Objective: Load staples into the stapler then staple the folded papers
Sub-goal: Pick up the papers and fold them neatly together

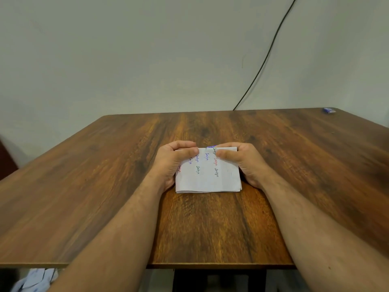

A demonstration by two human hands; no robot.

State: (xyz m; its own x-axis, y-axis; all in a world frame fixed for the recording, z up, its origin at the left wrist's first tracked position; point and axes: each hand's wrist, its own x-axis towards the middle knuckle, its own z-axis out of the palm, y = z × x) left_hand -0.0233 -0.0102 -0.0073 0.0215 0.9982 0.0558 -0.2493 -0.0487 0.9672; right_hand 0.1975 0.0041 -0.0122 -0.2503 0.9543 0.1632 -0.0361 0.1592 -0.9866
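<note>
Wooden table [105,186], hands [208,163] gripping folded papers [208,178]

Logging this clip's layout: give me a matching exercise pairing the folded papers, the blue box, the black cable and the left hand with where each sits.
Things:
1. folded papers
2. blue box
3. black cable
4. left hand

Places:
A. far right corner of the table
B. against the wall
C. table centre, between both hands
D. gripping the papers' left edge

Pairs: 1-C, 2-A, 3-B, 4-D
</note>
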